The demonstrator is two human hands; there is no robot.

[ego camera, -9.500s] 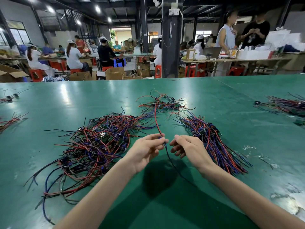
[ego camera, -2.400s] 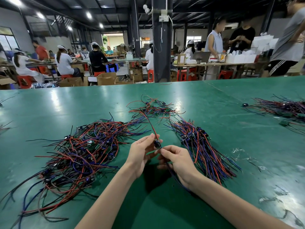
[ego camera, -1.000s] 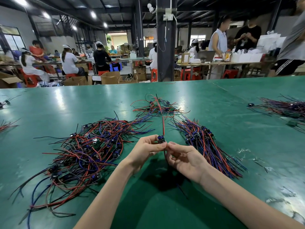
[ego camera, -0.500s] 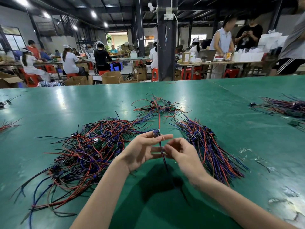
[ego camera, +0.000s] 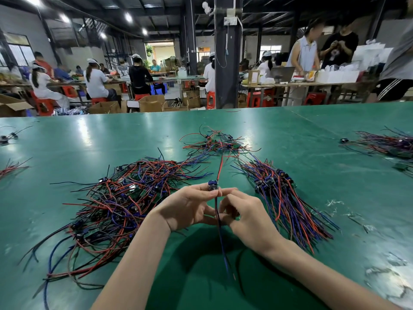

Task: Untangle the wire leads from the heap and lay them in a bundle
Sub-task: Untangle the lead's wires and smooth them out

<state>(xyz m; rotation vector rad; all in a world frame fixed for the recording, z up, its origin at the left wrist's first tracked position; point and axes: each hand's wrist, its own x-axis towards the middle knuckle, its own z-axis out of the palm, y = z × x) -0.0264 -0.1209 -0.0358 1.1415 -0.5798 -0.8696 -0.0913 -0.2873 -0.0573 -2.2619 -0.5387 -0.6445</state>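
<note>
A tangled heap [ego camera: 116, 202] of red, blue and black wire leads lies left of centre on the green table [ego camera: 290, 139]. To the right lies a straightened bundle [ego camera: 283, 198] with its connectors side by side. My left hand [ego camera: 190, 206] pinches one lead [ego camera: 220, 173] just under its small blue connector. The lead's red wire runs away to a small far heap [ego camera: 214, 142]. My right hand [ego camera: 248, 213] holds the same lead's wires lower down, and their ends hang toward me.
More wire piles lie at the table's right edge [ego camera: 388, 144] and left edge [ego camera: 11, 168]. Scraps of clear tape [ego camera: 335, 204] dot the table at right. Beyond the far edge stand a dark pillar [ego camera: 228, 52], cardboard boxes and several seated workers.
Both hands have drawn the lead nearer and lower. The connector now sits at my left fingertips and the loose wire ends hang straighter toward me.
</note>
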